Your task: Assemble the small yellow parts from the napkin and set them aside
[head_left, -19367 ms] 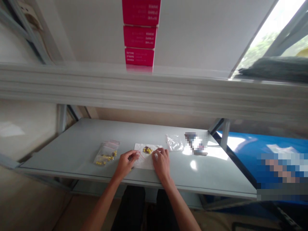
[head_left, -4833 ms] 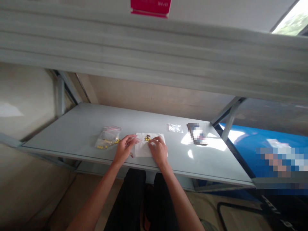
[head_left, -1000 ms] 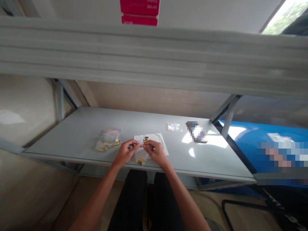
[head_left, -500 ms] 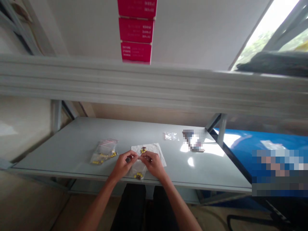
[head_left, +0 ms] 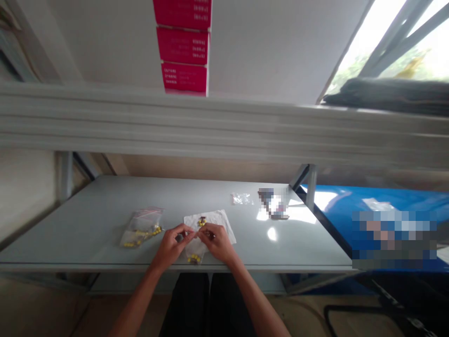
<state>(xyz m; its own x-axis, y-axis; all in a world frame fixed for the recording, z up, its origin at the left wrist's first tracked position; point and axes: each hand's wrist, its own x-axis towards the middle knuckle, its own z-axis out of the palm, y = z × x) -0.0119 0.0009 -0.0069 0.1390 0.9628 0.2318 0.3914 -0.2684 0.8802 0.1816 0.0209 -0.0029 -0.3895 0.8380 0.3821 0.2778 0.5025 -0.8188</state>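
**A little clear bag (head_left: 195, 250) is pinched at the top**

The left hand (head_left: 173, 242) and the right hand (head_left: 216, 240) are close together. Each has its thumb and finger squeezed on the top edge of the little clear bag. The bag is near the front of the bench (head_left: 87, 220), with yellow and dark bits (head_left: 194, 258) at its bottom. Just behind the hands, a few more bits (head_left: 202, 221) sit on a white sheet (head_left: 224, 222). Clear plastic bags (head_left: 143, 227) holding yellow bits lie to the left; I cannot tell how many.
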